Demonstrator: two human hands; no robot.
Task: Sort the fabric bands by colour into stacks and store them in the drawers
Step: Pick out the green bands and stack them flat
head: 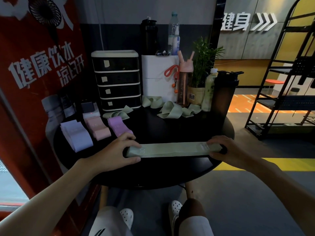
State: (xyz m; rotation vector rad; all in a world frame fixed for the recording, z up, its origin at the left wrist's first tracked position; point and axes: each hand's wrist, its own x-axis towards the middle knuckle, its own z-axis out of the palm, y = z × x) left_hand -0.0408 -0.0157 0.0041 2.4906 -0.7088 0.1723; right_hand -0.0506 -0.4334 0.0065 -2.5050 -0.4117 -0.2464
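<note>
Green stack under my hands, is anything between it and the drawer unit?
Yes. Going from the green stack, the purple stack comes first, then a loose green band lying against the foot of the drawer unit. All four of its drawers look shut.

Cams: 1 only, head-worn, wide-angle. Position: above near edge of round black table (170, 172). Facing: fwd & steeply down. Near field: forearms enter from both bottom corners; left hand (117, 150) & right hand (230, 150) mid-frame, close to lens, each holding an end of green band (170, 149). Bottom edge: white shoes (127, 217) directly below. Far field: drawer unit (117, 79) at table's back, upper centre; wall sign (247, 23) top right, well beyond table. Straight lines bow toward frame edges.
</note>
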